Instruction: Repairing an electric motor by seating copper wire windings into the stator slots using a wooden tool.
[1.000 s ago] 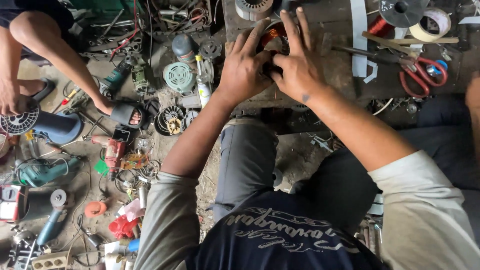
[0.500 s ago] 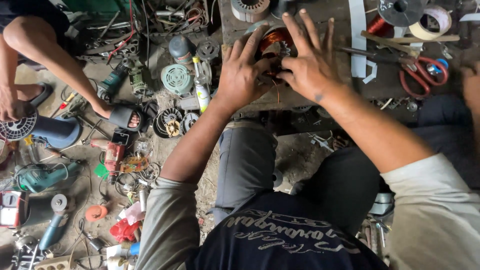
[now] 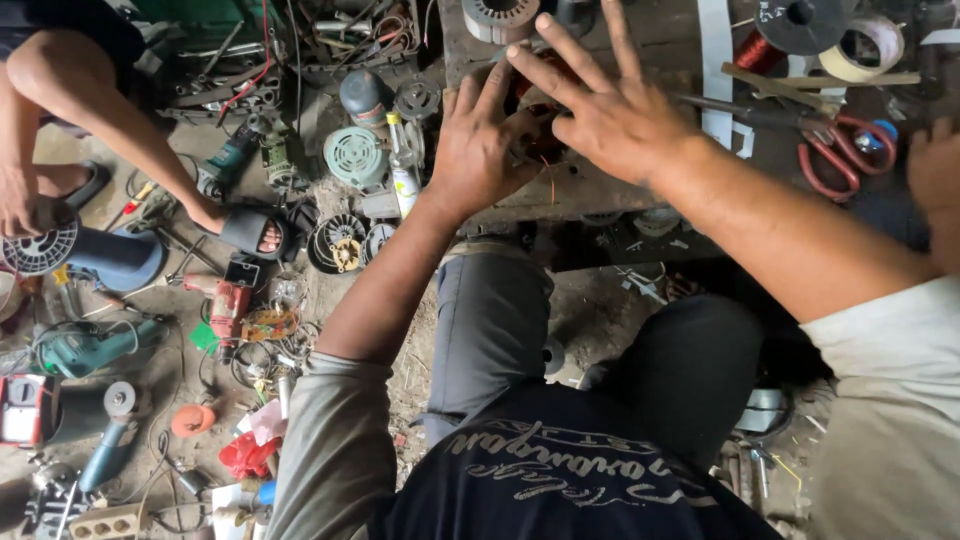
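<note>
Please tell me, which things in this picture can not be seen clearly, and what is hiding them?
- Head view: the copper-wound part on the bench is mostly covered by the left hand and right hand; its shape is unclear.
- Grey ribbed ring: cut off by the top edge.
- Second person's hand: cut off by the right edge.
- Small parts on the floor: too small and tangled to identify.

My left hand [image 3: 480, 140] and right hand [image 3: 600, 110] crowd the wound motor core [image 3: 535, 125], so I see no gap between them. Red-handled scissors [image 3: 835, 150] and a tape roll [image 3: 860, 45] block my right; the workbench [image 3: 600, 195] front edge stays open.
</note>
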